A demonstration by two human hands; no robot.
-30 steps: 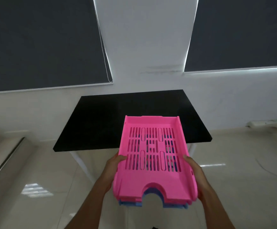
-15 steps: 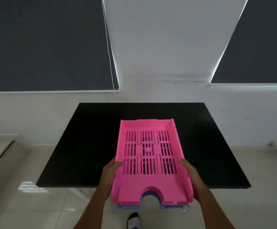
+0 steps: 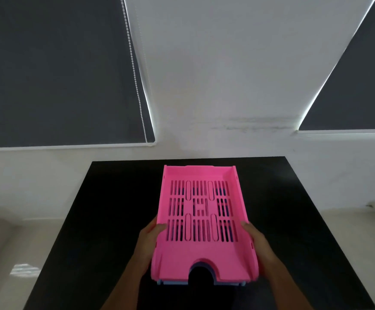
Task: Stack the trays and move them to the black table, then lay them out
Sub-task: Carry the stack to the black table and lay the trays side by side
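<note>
A stack of trays hangs over the black table (image 3: 106,209), held level between both hands. The top tray is pink (image 3: 204,251) with a slotted floor and a half-round notch in its near edge. Under it a blue tray (image 3: 175,282) shows only as a thin strip along the near edge and through the slots. My left hand (image 3: 150,240) grips the stack's left wall, thumb over the rim. My right hand (image 3: 257,245) grips the right wall the same way. Whether the stack touches the tabletop I cannot tell.
The black table stands against a white wall (image 3: 215,86). Dark roller blinds (image 3: 54,70) hang at the left and at the far right (image 3: 360,97). Pale glossy floor (image 3: 10,253) lies on both sides of the table.
I have come closer to the black table, and the stack, earlier held over the floor at the table's near edge, is now over its top. Both hands keep the same grip.
</note>
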